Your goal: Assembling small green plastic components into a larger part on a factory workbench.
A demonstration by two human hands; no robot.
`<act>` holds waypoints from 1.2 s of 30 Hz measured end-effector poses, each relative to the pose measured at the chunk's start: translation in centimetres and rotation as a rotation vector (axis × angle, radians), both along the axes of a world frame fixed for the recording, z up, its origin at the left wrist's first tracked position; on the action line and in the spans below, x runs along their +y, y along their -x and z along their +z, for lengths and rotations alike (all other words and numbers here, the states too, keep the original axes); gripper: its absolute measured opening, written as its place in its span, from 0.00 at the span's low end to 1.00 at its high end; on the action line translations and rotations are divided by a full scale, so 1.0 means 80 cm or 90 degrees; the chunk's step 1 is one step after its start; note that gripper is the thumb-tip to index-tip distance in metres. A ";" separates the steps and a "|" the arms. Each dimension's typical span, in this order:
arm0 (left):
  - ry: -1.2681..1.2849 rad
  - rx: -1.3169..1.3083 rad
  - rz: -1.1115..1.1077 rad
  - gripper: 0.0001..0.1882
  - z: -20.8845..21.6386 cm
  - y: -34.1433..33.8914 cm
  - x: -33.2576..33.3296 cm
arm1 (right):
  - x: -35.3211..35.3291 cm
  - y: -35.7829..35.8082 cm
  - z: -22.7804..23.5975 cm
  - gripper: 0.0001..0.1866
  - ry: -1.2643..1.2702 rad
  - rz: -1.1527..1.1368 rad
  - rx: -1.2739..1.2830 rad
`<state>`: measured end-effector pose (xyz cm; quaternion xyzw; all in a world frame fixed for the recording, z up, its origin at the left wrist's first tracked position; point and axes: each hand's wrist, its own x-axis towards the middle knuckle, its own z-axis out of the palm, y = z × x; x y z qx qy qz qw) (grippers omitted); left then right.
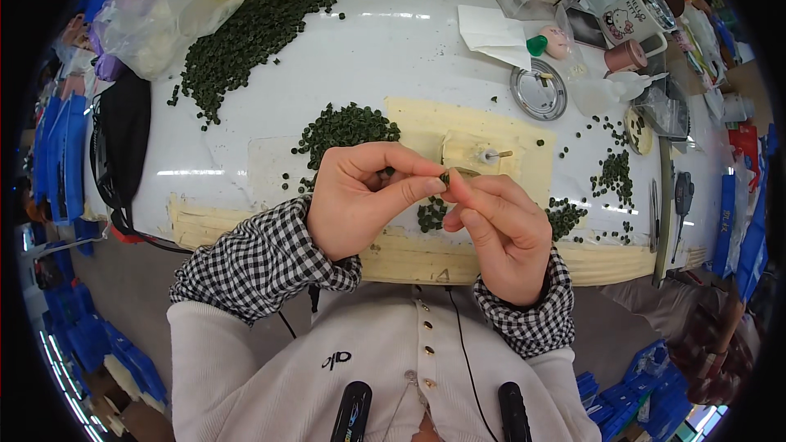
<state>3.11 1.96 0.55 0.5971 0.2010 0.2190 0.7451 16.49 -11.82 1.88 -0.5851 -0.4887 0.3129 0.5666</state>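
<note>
My left hand (pixel 354 196) pinches a small dark green part (pixel 444 179) between thumb and index finger. My right hand (pixel 509 233) meets it there, its index fingertip against the part. The right hand's thumb and fingers are pressed together, and what they hold, if anything, is hidden. Just beyond the hands, a small post with a brass-coloured pin (pixel 496 155) stands on a yellow taped patch (pixel 409 119). A pile of small dark green parts (pixel 348 133) lies beyond my left hand. Smaller clusters of them (pixel 431 214) lie under and beside the hands.
A large heap of green parts (pixel 246 37) spreads at the far left, near plastic bags (pixel 164 20). To the right are a round metal lid (pixel 539 92), scattered parts (pixel 614 176), a white mug (pixel 629 20) and a screwdriver (pixel 683 196). A black cloth (pixel 123 143) hangs at the left edge.
</note>
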 end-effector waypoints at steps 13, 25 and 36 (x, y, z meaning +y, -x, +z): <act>-0.043 0.003 -0.011 0.07 0.003 0.003 0.005 | -0.002 0.001 -0.002 0.17 -0.026 -0.025 -0.022; -0.047 0.000 -0.022 0.07 0.003 0.003 0.004 | -0.003 0.000 -0.006 0.18 -0.037 -0.027 -0.078; -0.042 -0.002 -0.025 0.06 0.003 0.002 0.003 | -0.003 0.002 -0.005 0.19 -0.028 -0.030 -0.108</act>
